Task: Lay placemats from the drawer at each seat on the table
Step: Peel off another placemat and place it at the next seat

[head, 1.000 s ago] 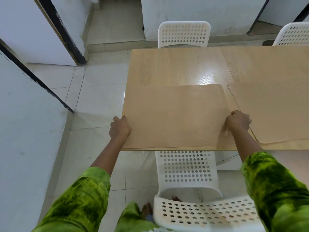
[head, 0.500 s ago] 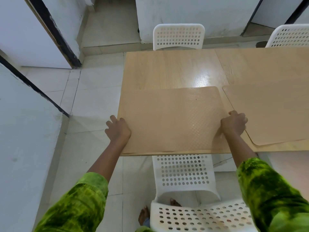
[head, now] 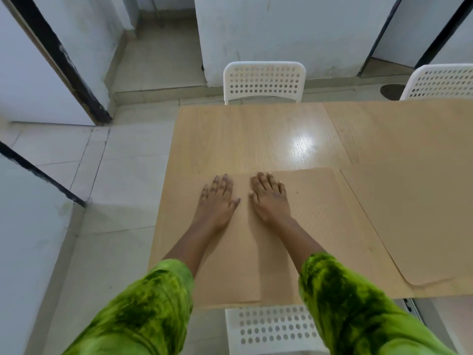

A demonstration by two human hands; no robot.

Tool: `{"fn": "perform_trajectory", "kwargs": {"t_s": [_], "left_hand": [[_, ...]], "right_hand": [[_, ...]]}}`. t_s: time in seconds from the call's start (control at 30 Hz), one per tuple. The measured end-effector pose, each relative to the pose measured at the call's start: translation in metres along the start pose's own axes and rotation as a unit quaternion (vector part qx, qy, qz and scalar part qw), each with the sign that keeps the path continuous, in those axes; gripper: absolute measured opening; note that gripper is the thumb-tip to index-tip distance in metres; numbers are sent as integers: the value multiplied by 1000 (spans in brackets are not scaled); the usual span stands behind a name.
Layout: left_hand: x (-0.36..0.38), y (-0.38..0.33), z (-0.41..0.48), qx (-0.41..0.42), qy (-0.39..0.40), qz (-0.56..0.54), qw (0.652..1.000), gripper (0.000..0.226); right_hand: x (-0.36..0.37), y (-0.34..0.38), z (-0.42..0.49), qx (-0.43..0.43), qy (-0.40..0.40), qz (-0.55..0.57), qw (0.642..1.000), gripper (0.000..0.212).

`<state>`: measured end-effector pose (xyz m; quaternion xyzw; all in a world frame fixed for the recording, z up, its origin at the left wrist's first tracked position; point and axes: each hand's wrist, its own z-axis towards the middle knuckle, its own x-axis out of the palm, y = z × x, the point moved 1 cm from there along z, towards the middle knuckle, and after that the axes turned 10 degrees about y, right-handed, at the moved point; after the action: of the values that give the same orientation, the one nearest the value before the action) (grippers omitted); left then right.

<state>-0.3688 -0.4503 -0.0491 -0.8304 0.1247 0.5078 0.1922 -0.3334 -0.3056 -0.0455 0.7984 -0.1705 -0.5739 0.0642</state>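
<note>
A tan textured placemat (head: 322, 208) lies flat at the near left seat of the light wooden table (head: 250, 134). My left hand (head: 217, 198) and my right hand (head: 268, 197) both rest on it side by side near its far edge, palms down with fingers straight. A second tan placemat (head: 414, 216) lies to the right at the neighbouring seat, its near corner rounded. My green sleeves cover part of the near placemat's front edge.
A white perforated chair (head: 265, 80) stands at the table's far side, another (head: 440, 82) at the far right. A third white chair (head: 271, 329) sits just below me at the near edge. Tiled floor and white walls lie to the left.
Both hands let go of the placemat's side edges and moved inward onto its middle, now flat. The placemat has settled on the table, and my view has moved closer over it.
</note>
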Motion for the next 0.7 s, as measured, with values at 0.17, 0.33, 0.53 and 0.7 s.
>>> {"fn": "perform_trajectory", "kwargs": {"t_s": [0.17,0.33,0.53,0.7], "left_hand": [[11,32,-15,-49,-65,19,997,62],[11,63,-19,-99,-87,13,991,63],[11,66,-20,-116,-82,10,990,64],[16,22,-44,-65,-146,2,987,70]], "right_hand": [[-6,-38,-2,57,-16,16,998,55],[-17,-86,-4,115,-38,23,992,57],[-24,-123,-10,148,-45,25,988,58],[-20,-78,-38,131,-44,18,990,66]]}}
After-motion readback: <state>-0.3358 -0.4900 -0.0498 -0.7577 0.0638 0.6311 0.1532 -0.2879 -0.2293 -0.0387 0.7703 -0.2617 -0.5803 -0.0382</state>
